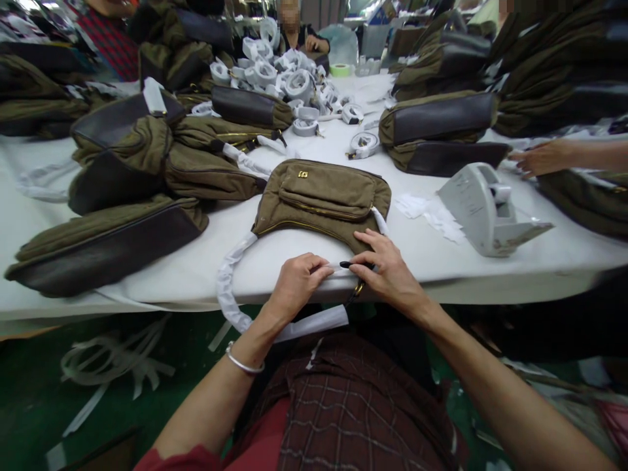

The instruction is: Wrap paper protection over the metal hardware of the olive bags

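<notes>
Two bare hands of a seated worker sit at the near edge of an olive canvas shoulder bag (326,186), which lies with its gold emblem (303,174) up on a white-covered table (432,255). The left hand (297,281) pinches a pale wrapping strip (336,269), thumb against fingertips; the right hand (390,265), just beside it, is clamped on a small black tip (345,264) (strap end or zip pull, the view cannot settle). From the bag's left corner, a white-wrapped strap (228,281) sags toward the worker, and its weight could drag the bag nearer or pull the strip askew. The strip looks thin enough to tear or slip under too hard a tug, and the gold-toned clasp (360,288) nearby could snag it. Right of the bag stands a tape dispenser (471,203); farther right reaches a co-worker's hand (544,157).
</notes>
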Motion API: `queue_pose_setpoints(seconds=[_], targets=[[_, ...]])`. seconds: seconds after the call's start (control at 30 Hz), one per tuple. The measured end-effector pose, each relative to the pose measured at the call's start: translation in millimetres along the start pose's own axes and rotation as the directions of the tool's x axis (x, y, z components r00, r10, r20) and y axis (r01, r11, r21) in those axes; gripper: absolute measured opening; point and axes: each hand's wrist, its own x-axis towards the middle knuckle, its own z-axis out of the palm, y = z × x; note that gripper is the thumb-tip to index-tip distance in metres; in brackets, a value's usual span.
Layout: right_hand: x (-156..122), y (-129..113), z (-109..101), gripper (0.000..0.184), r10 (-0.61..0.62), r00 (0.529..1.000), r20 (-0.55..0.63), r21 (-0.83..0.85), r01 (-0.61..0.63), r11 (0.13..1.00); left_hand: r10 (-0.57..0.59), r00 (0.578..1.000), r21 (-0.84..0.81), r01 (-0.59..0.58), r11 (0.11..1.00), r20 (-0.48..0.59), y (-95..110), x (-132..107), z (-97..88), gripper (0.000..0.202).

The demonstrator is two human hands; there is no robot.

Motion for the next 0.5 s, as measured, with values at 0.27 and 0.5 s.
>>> queue_pose_setpoints(seconds=[0.27,0.5], targets=[[-1.2,5.8,0.6,0.009,-0.037,0.999,-0.004,-0.004,0.037,0.999,0.061,0.998,0.049,-0.062,0.997,0.017,2.0,5.7,-2.6,0.009],[-1.5,7.2,2.3,0.011,-0.047,0.999,-0.014,-0.008,0.047,0.999,0.081,0.996,0.067,-0.082,0.994,0.023,2.9,3.9,-4.6,0.009]])
